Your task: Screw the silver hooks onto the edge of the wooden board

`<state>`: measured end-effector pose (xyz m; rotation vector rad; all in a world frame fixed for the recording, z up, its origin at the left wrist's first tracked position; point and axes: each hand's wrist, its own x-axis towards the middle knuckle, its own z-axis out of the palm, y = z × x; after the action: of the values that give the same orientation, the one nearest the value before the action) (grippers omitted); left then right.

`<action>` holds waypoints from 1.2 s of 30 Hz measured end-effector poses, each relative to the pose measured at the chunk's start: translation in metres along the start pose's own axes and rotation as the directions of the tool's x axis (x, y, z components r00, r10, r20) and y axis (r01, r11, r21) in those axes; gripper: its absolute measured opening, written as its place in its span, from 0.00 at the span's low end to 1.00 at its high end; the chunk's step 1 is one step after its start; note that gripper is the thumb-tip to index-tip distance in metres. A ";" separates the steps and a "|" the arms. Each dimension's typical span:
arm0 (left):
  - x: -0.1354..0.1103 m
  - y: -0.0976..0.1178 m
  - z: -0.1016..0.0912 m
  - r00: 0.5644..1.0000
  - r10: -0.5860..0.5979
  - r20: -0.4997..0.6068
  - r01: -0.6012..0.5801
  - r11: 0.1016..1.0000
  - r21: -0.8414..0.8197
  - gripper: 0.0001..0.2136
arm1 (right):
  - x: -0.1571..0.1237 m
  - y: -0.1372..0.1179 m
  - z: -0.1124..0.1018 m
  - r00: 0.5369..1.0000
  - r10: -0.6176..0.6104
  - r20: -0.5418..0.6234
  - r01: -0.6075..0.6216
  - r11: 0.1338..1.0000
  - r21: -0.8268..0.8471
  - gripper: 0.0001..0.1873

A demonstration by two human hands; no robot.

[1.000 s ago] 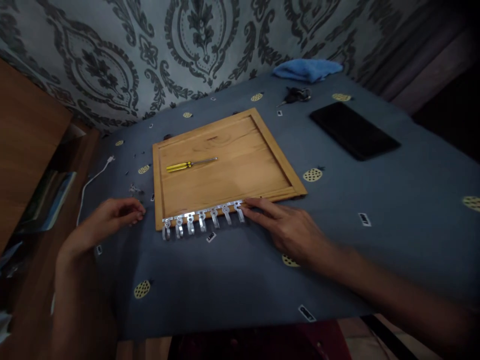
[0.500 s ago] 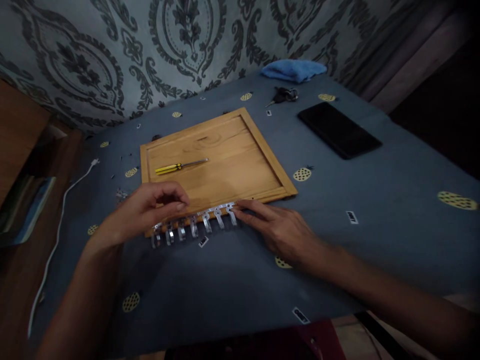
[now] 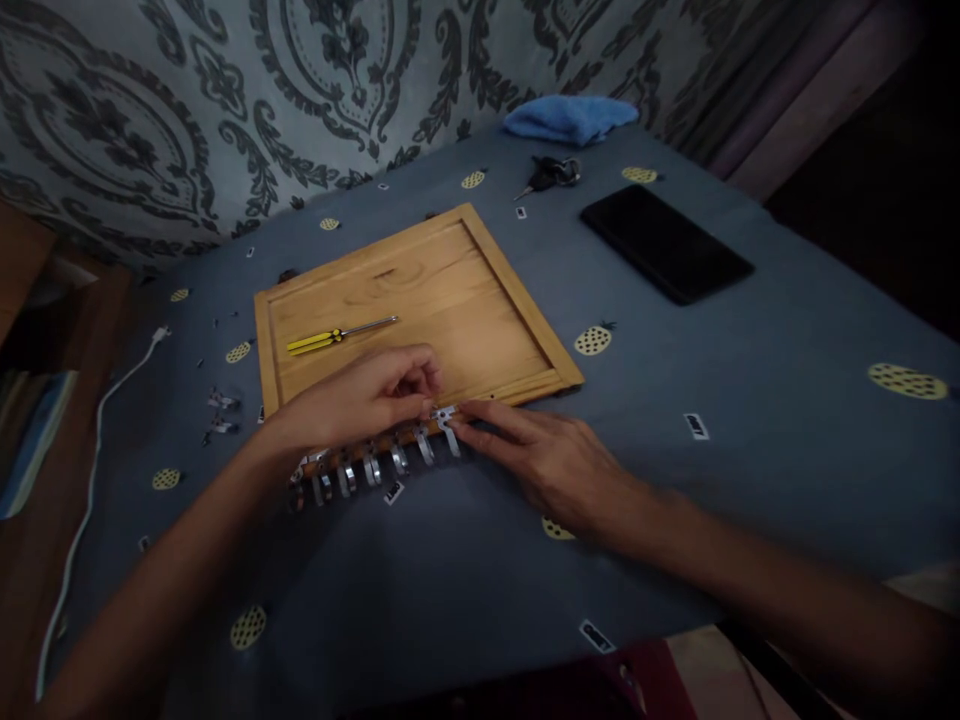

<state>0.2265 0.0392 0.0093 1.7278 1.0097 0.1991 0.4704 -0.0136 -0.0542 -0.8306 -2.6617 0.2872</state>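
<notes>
A wooden framed board [image 3: 465, 300] lies flat on a blue cloth-covered table [image 3: 750, 420]. Along its near edge runs a metal rail of several hooks [image 3: 371, 465]. My left hand [image 3: 360, 400] hovers over the rail's right end with fingertips pinched together; what they pinch is too small to make out. My right hand [image 3: 547, 460] lies flat on the cloth, fingers stretched out and touching the rail's right end. A yellow-handled screwdriver [image 3: 337, 335] rests on the board, apart from both hands.
A black phone [image 3: 664, 242] lies at the right, keys [image 3: 551, 175] and a blue cloth [image 3: 566, 117] at the back. Small screws and metal bits [image 3: 219, 412] are scattered left of the board. A white cable [image 3: 97, 420] trails at the left. Patterned wallpaper stands behind.
My left hand moved from the cloth left of the board rightward along the hook rail to its right end. My right hand stayed at that end. The view shifted left.
</notes>
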 end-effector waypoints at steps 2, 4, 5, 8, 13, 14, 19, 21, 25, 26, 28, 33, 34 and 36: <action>0.004 -0.003 0.000 0.999 -0.005 0.038 0.006 1.000 -0.030 0.05 | 0.000 0.000 0.000 1.000 0.000 0.029 -0.001 1.000 0.005 0.31; 0.007 -0.007 0.001 0.999 -0.005 0.039 0.006 0.999 -0.033 0.05 | 0.000 0.001 0.001 0.999 -0.005 0.033 0.004 1.000 0.013 0.32; 0.008 -0.009 0.002 0.999 -0.002 0.035 0.003 1.000 -0.028 0.05 | 0.000 0.001 0.001 1.000 -0.008 0.027 0.007 1.000 0.017 0.32; 0.010 -0.013 0.004 0.999 -0.011 0.050 0.012 1.000 -0.019 0.06 | -0.001 0.001 0.002 1.000 -0.006 0.006 0.006 1.000 0.012 0.32; 0.013 -0.014 0.004 0.996 -0.028 0.081 0.028 1.000 0.006 0.07 | -0.001 0.001 0.001 1.000 -0.015 -0.006 0.015 1.000 0.000 0.33; 0.014 -0.013 0.004 0.996 -0.032 0.086 0.031 0.999 0.011 0.07 | 0.000 0.001 0.001 1.000 -0.022 -0.014 0.022 1.000 -0.010 0.32; 0.016 -0.009 0.001 0.991 -0.052 0.121 0.048 0.998 0.035 0.07 | 0.001 0.000 0.000 0.999 -0.034 -0.041 0.032 0.999 -0.033 0.29; 0.016 -0.008 0.000 0.990 -0.057 0.129 0.051 0.998 0.048 0.08 | 0.001 0.000 0.000 0.999 -0.030 -0.040 0.028 0.999 -0.030 0.30; 0.017 -0.006 0.000 0.987 -0.079 0.137 0.072 0.996 0.053 0.08 | 0.001 0.000 0.000 0.999 -0.023 -0.037 0.022 1.000 -0.019 0.31; 0.017 -0.006 0.000 0.986 -0.086 0.142 0.080 0.996 0.049 0.07 | 0.000 0.000 0.000 0.999 -0.023 -0.039 0.022 1.000 -0.017 0.31; 0.018 -0.005 -0.001 0.985 -0.095 0.146 0.089 0.995 0.047 0.07 | 0.001 0.000 0.000 0.999 -0.024 -0.043 0.024 1.000 -0.012 0.30; 0.020 -0.002 -0.002 0.986 -0.086 0.145 0.077 0.995 0.071 0.06 | 0.002 -0.001 -0.001 1.000 -0.014 -0.026 0.014 1.000 -0.008 0.29; 0.020 -0.001 -0.002 0.986 -0.085 0.145 0.075 0.994 0.074 0.06 | 0.002 -0.001 -0.002 1.000 -0.013 -0.020 0.013 1.000 -0.007 0.29; 0.020 -0.001 -0.002 0.986 -0.083 0.143 0.073 0.995 0.075 0.05 | 0.002 -0.001 -0.003 1.000 -0.011 -0.005 0.011 1.000 0.001 0.29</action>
<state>0.2373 0.0551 0.0022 1.7352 0.9840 -0.0127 0.4696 -0.0131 -0.0512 -0.8146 -2.6608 0.2828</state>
